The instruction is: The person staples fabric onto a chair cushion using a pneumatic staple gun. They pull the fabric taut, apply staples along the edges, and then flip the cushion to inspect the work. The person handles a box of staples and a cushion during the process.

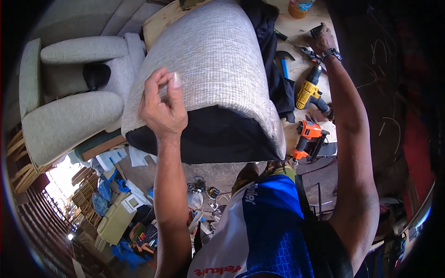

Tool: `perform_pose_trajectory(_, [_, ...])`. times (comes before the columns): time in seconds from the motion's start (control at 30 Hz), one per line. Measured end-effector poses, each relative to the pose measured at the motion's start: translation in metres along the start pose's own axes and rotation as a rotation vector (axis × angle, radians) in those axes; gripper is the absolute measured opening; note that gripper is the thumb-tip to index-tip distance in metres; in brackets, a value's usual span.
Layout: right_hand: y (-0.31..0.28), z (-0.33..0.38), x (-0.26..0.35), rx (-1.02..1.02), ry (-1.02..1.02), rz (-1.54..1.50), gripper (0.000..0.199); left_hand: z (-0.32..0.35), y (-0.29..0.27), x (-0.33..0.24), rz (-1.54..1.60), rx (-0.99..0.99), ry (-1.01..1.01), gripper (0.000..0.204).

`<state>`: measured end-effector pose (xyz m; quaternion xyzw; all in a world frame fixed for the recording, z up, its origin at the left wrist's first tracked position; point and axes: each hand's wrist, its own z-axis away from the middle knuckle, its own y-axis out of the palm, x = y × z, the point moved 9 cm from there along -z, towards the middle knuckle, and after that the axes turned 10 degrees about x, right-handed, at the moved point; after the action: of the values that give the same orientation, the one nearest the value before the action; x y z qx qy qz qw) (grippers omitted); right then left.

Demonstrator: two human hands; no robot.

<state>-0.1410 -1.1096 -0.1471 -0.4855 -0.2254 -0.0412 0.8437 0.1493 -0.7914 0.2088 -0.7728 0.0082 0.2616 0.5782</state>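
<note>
On table (300, 28) | 1 padded piece (218, 60), 1 drill (306, 90) | left fingers (152, 86) narrow | right fingers (324, 31) seemingly holding 1 dark object (316, 31)

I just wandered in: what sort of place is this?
Probably an upholstery workshop: there's a furniture piece in light grey woven fabric, a grey upholstered seat on the left, and a wooden workbench with a yellow drill and an orange staple or nail gun.
</note>
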Motion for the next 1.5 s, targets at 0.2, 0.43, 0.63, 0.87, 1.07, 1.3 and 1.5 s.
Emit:
perform_pose_trajectory(0.2, [-0.044,0.044,-0.034,-0.538,-0.31,-0.176,0.059,0.002,-0.001,0.003,-0.007,-0.015,-0.01,0.031])
perform_pose_trajectory(0.43, [-0.052,0.052,-0.055,-0.535,-0.265,-0.177,0.013,0.001,-0.001,0.002,-0.033,-0.031,0.022,0.031])
perform_pose_trajectory(0.63, [-0.022,0.036,-0.033,-0.235,-0.007,0.066,0.03,0.0,-0.001,-0.001,-0.037,-0.032,0.03,0.028])
perform_pose_trajectory(0.87, [-0.02,0.031,-0.032,-0.146,0.043,0.042,0.026,0.002,-0.002,0.005,-0.012,-0.103,0.033,0.026])
perform_pose_trajectory(1.07, [-0.011,-0.004,-0.043,-0.067,0.064,0.245,0.042,0.0,-0.006,-0.003,-0.057,-0.108,0.036,0.028])
perform_pose_trajectory(1.3, [-0.033,0.015,-0.013,-0.11,-0.018,0.333,0.039,0.0,-0.007,-0.005,-0.086,-0.129,0.085,0.031])
perform_pose_trajectory(1.5, [-0.07,0.049,-0.011,-0.236,-0.167,0.175,0.009,0.001,-0.01,-0.007,-0.113,-0.16,0.101,0.029])
